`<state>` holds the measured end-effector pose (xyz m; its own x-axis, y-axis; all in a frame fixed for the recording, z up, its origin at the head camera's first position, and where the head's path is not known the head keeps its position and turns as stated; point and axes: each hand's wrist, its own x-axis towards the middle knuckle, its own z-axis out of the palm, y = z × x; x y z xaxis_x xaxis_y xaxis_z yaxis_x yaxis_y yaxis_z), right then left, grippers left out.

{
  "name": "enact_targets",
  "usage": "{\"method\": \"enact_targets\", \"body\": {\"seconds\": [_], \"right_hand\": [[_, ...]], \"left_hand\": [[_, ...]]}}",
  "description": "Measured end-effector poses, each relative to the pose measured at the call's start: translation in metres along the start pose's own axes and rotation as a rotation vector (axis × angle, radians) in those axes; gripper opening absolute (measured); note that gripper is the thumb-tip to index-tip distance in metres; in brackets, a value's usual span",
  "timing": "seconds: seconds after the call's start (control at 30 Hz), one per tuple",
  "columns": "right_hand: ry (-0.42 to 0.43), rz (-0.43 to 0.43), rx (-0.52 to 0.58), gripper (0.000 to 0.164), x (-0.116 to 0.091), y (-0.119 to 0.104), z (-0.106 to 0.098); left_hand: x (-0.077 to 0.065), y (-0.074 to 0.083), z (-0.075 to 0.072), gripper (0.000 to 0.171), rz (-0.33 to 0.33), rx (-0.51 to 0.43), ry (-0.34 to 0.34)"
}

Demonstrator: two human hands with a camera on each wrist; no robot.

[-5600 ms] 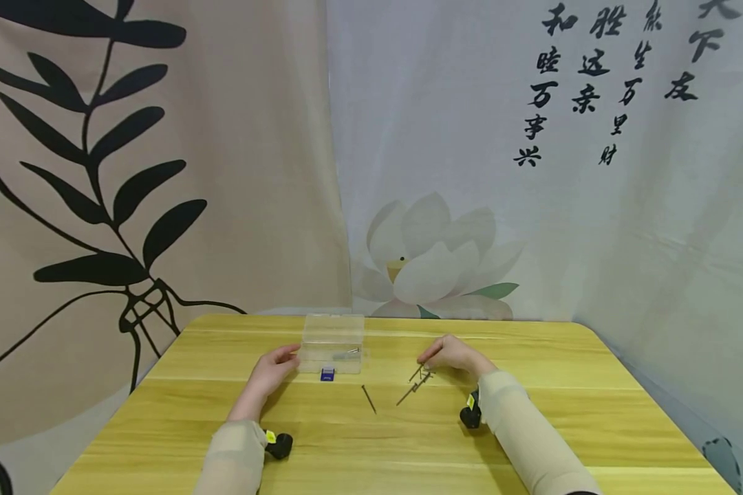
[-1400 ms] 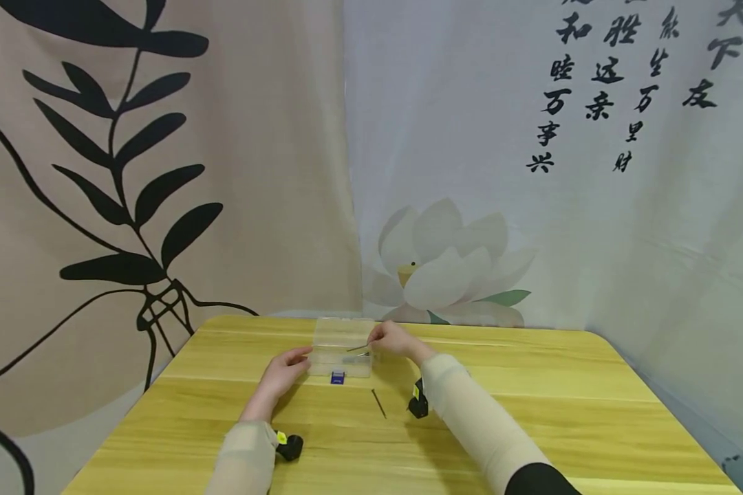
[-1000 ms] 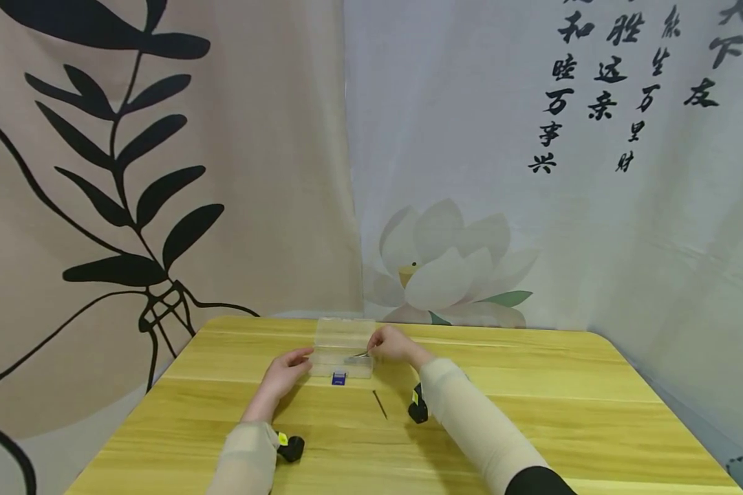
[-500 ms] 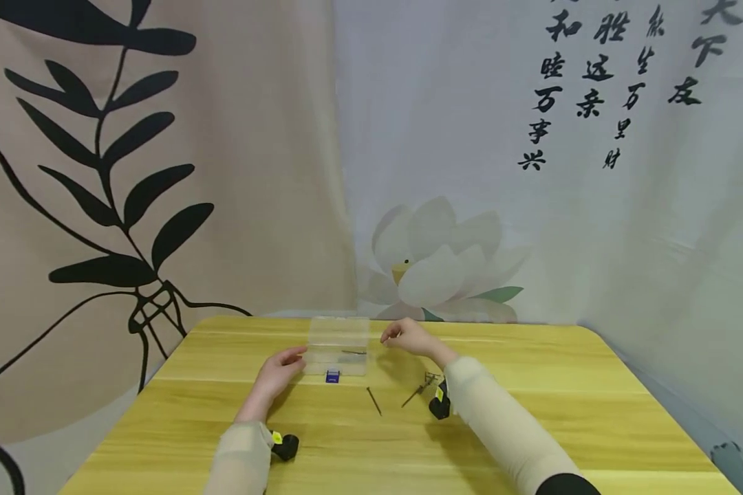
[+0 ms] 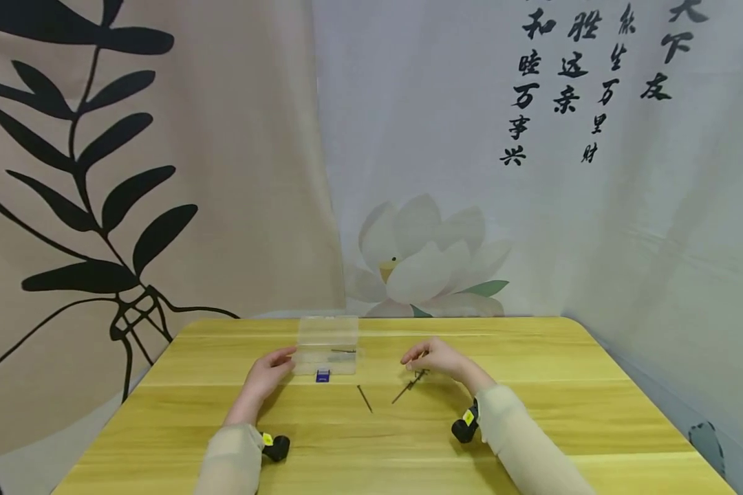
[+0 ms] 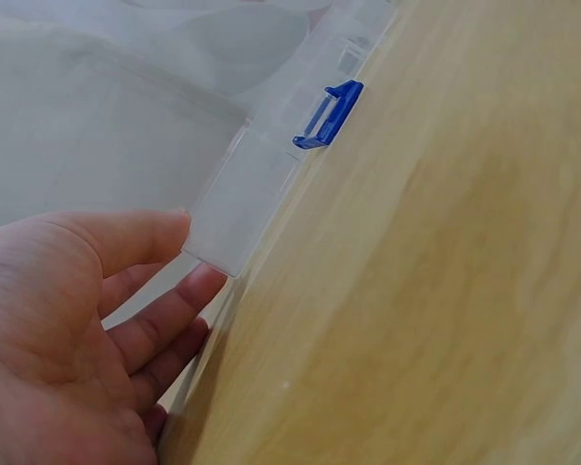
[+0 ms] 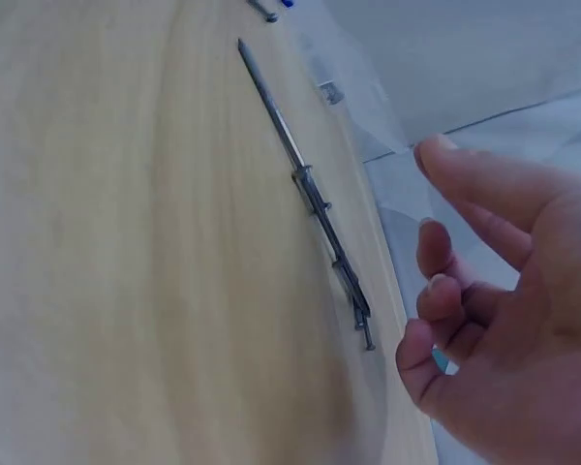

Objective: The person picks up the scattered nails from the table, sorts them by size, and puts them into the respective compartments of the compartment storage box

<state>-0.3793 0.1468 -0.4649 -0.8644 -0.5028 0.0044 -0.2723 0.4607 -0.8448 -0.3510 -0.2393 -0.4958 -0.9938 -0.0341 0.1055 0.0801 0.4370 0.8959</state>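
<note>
A clear plastic box (image 5: 340,369) with a blue latch (image 5: 322,376) stands with its lid (image 5: 328,330) raised, and nails (image 5: 343,350) lie inside. At the box's left end my left hand (image 5: 271,375) touches the corner with thumb and fingertips, fingers fairly straight in the left wrist view. My right hand (image 5: 439,359) hovers, holding nothing, just over a small heap of nails (image 5: 408,387) to the right of the box. Its fingers are loosely bent, apart from the nails (image 7: 320,208) in the right wrist view. A single nail (image 5: 364,399) lies between box and heap.
The wooden table (image 5: 359,447) ends at a far edge close behind the box. A printed cloth (image 5: 254,172) with leaves, a lotus and writing hangs beyond it. Each wrist wears a black camera (image 5: 464,430).
My right hand carried a nail from the heap to the box and let go of it inside. Now it has moved back right, over the heap. My left hand stays at the box.
</note>
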Motion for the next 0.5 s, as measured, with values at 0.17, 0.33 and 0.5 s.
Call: {"method": "enact_targets", "body": {"seconds": [0.17,0.33,0.5], "right_hand": [[0.036,0.025,0.026,0.018,-0.007,0.004,0.005],[0.018,0.002,0.023,0.022,-0.013,0.009,0.007],[0.027,-0.005,0.026,0.022,-0.018,0.013,0.011]], "left_hand": [[0.001,0.001,0.000,0.038,0.000,-0.005,0.012],[0.001,0.000,-0.001,0.038,0.005,-0.006,-0.003],[0.000,-0.001,0.001,0.039,-0.003,-0.012,-0.015]]}}
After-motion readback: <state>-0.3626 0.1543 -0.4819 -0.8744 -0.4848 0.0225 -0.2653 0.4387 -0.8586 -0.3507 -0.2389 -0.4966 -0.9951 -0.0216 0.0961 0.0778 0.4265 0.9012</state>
